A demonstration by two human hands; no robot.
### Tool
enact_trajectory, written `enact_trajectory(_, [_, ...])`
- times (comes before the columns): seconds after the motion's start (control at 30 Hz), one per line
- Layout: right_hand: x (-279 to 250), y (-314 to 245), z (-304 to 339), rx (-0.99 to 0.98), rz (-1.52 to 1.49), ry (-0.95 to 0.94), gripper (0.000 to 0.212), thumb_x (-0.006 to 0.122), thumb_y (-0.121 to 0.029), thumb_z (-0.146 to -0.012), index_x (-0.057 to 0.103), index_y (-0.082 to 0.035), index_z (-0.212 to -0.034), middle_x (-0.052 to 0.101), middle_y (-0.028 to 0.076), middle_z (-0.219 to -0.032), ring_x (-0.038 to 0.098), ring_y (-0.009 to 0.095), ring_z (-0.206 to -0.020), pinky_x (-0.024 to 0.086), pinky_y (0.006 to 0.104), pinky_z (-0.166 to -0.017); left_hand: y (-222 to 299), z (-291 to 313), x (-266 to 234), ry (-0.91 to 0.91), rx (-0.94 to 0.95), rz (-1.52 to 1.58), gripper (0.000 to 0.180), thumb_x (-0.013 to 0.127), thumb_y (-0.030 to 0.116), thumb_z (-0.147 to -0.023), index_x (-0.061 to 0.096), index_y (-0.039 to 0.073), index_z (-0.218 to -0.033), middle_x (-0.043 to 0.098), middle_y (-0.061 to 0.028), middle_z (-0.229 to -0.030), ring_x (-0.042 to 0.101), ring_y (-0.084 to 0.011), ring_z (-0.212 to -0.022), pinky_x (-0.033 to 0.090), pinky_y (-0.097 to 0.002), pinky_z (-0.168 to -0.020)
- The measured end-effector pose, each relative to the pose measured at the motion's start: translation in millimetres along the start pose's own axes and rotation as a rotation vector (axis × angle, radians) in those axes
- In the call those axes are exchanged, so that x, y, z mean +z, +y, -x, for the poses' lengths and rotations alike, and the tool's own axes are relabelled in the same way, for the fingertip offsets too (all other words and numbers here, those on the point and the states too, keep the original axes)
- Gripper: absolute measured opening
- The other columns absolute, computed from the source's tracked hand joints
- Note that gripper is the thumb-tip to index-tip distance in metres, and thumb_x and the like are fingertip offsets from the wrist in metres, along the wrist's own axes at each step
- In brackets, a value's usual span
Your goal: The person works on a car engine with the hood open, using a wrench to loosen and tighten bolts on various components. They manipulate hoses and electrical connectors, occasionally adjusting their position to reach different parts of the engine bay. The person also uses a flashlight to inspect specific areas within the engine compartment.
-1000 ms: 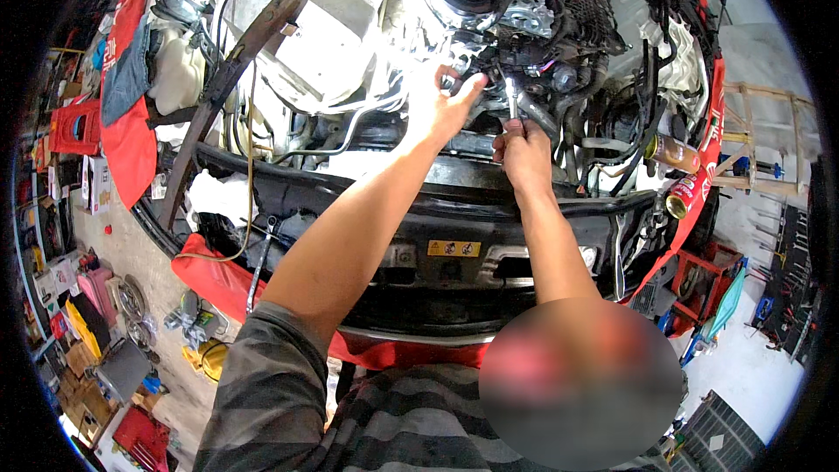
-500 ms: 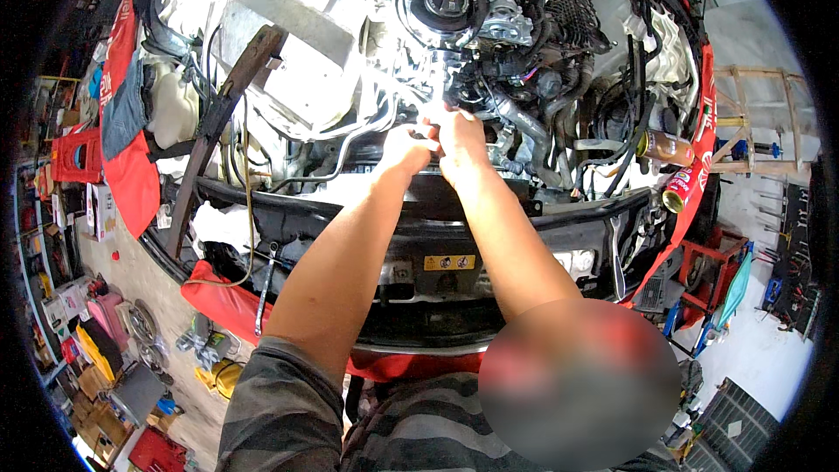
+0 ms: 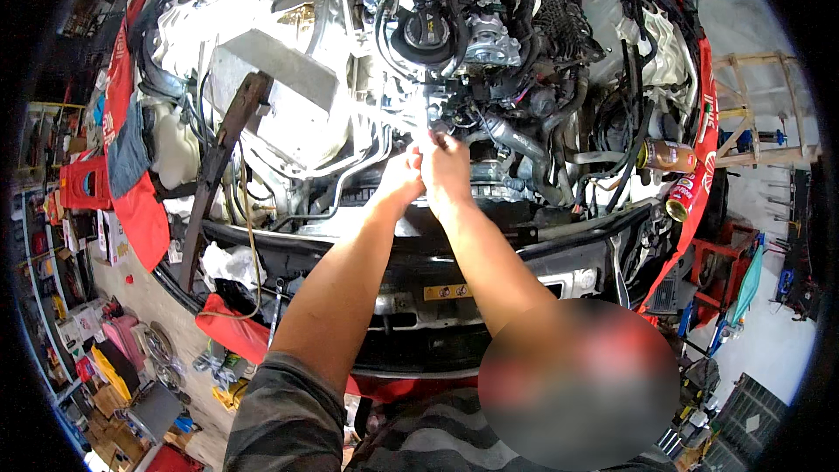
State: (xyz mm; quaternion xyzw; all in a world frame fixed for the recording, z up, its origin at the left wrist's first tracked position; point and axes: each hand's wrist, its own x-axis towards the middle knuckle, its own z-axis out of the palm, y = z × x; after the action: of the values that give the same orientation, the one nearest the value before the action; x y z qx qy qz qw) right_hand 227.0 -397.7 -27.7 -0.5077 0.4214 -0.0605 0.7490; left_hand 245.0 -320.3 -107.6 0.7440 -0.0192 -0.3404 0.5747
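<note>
Both my arms reach into an open car engine bay, where the hands meet at the front middle of the engine. My left hand [image 3: 403, 178] is closed, its fingertips against my right hand. Curled just beside it, my right hand [image 3: 448, 168] is closed too, and what the fingers hold is hidden. A narrow bright metal piece [image 3: 431, 112] shows just beyond the fingertips; I cannot tell whether it is a tool or part of the engine. Farther back sits the round black cap [image 3: 426, 31] on the engine. A dark ribbed hose [image 3: 516, 142] lies right of my hands.
A dark worn bar [image 3: 218, 170] leans across the left side, near a metal box-shaped piece [image 3: 278, 70]. Two cans [image 3: 669, 157] lie at the right edge on a red fender cover [image 3: 704, 114]. A wrench [image 3: 278, 308] rests at the front left; another metal tool [image 3: 620, 273] stands front right.
The view has shifted, so the engine bay sits a little lower in the picture. My hands stay together at the same part of the engine, with the right fingers slightly changed in pose.
</note>
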Motion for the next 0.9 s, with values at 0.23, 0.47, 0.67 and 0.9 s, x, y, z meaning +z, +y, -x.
enact_trajectory(0.23, [-9.4,-0.4,-10.7,0.287,-0.547,-0.039,0.014,0.049,-0.013,-0.086,0.053,-0.002,-0.079,0.047,0.0,-0.055,0.039,0.01,-0.041,0.032,0.0228,-0.041,29.5,6.0,5.8,-0.073,-0.011,0.039,0.025,0.053,0.02,-0.081,0.058,0.002,-0.098,0.062,-0.0132,-0.082,0.059,-0.02,-0.078,0.045,-0.0301,-0.073])
enact_trajectory(0.47, [18.7,-10.5,-0.3,0.208,-0.625,0.148,0.006,0.055,-0.005,-0.081,0.051,-0.007,-0.083,0.046,0.001,-0.062,0.04,0.01,-0.047,0.03,0.0234,-0.04,12.6,-8.6,12.9,-0.05,0.023,-0.13,0.026,0.056,0.021,-0.081,0.057,0.003,-0.099,0.061,-0.0098,-0.082,0.058,-0.0176,-0.077,0.045,-0.0302,-0.071])
enact_trajectory(0.67, [20.4,-6.2,-10.3,0.309,-0.564,0.133,0.012,0.049,-0.015,-0.085,0.051,-0.007,-0.077,0.046,-0.001,-0.057,0.041,0.009,-0.042,0.025,0.0231,-0.035,-2.4,-24.1,19.5,-0.025,0.081,-0.385,0.03,0.061,0.023,-0.079,0.056,0.003,-0.102,0.061,-0.009,-0.087,0.057,-0.0166,-0.078,0.045,-0.0312,-0.071])
enact_trajectory(0.9, [11.5,-4.8,-20.9,0.249,-0.56,-0.009,0.012,0.049,-0.02,-0.088,0.05,-0.009,-0.083,0.046,0.0,-0.058,0.036,0.008,-0.042,0.027,0.0227,-0.037,-11.7,-37.6,26.2,-0.03,0.134,-0.615,0.036,0.066,0.025,-0.077,0.055,0.005,-0.105,0.061,-0.0079,-0.092,0.057,-0.0154,-0.08,0.045,-0.0325,-0.071])
